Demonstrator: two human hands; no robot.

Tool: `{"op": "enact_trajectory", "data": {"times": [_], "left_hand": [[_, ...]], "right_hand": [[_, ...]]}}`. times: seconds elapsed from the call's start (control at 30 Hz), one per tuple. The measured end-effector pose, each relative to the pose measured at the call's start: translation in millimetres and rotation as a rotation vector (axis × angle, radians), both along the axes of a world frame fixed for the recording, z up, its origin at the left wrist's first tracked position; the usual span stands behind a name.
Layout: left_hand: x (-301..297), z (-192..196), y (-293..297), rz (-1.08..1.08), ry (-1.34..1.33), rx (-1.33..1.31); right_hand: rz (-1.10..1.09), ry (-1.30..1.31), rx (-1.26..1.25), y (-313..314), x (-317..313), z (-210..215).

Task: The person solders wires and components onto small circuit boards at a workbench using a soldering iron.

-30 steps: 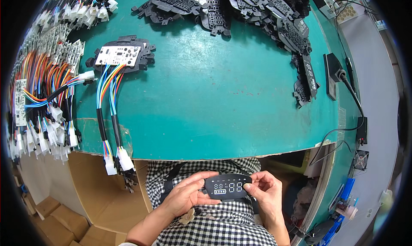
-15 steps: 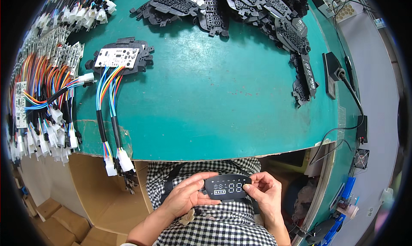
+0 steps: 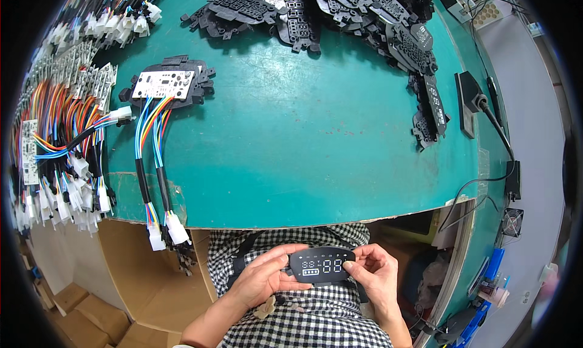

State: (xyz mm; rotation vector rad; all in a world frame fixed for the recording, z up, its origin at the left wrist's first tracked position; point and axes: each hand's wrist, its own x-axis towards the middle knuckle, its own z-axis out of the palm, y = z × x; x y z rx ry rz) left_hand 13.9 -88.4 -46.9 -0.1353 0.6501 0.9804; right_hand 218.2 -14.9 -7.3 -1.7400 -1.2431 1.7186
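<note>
Over my lap, just off the table's front edge, I hold a black display panel (image 3: pixel 322 265) with white segment digits facing up. My left hand (image 3: pixel 264 274) grips its left end, thumb and fingers closed round it. My right hand (image 3: pixel 375 275) pinches the right end, the thumb pressed on the front face near the digits. On the table at the left lies a black plastic housing (image 3: pixel 203 92) with a white circuit board (image 3: pixel 163 84) on top. Coloured wires run from that board to white connectors (image 3: pixel 177 229) hanging over the front edge.
Many wired circuit boards (image 3: pixel 29 151) are heaped along the left side. Several black housings (image 3: pixel 388 44) pile up at the back and right of the green table (image 3: pixel 291 154). A black stand (image 3: pixel 467 105) with a cable is at the right edge. A cardboard box (image 3: pixel 152 275) sits below.
Both hands and the display panel stay almost still. The table and its items shift only very slightly in the picture.
</note>
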Motion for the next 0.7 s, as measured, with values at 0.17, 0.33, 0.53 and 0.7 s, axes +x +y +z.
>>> {"op": "enact_trajectory", "data": {"times": [0.17,0.33,0.53,0.7], "left_hand": [[0.3,-0.5,-0.3,-0.006,0.006,-0.014],[0.3,0.3,0.6,-0.008,0.003,-0.013],[0.5,-0.5,-0.2,-0.005,0.01,-0.015],[0.6,0.0,-0.1,-0.004,0.008,-0.016]], "right_hand": [[0.009,-0.018,-0.016,1.4,-1.6,3.4],[0.002,-0.022,-0.019,0.2,-0.4,1.9],[0.015,-0.033,0.006,-1.1,0.8,-0.6],[0.016,-0.042,0.012,-1.2,-0.2,0.0]]}}
